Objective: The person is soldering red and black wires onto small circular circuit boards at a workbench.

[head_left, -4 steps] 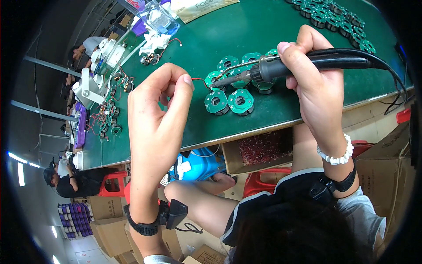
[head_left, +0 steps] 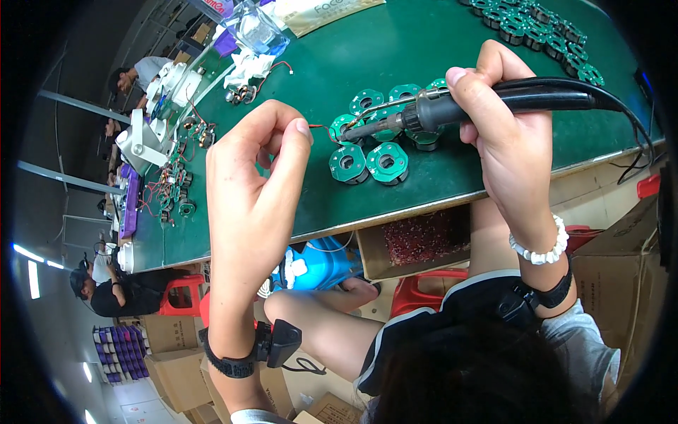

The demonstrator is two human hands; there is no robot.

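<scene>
My right hand point(head_left: 505, 116) is closed round the black handle of a soldering iron point(head_left: 441, 109), together with its cable. The iron points left, its tip at the rim of a round green circuit board point(head_left: 340, 126) in a small cluster on the table. My left hand point(head_left: 261, 155) pinches a thin red wire point(head_left: 321, 127) between thumb and forefinger. The wire's far end meets the board at the iron's tip; the joint itself is too small to make out. Two more boards point(head_left: 348, 163) point(head_left: 388, 162) lie just in front, and others sit partly behind the iron.
The green table point(head_left: 282, 212) has many more boards point(head_left: 544, 32) at the far right. Wired boards point(head_left: 176, 184), white device housings point(head_left: 145, 138) and a crumpled tissue point(head_left: 251, 68) are at the left. Below the edge stands a carton of red parts point(head_left: 424, 237). Other people are at the left.
</scene>
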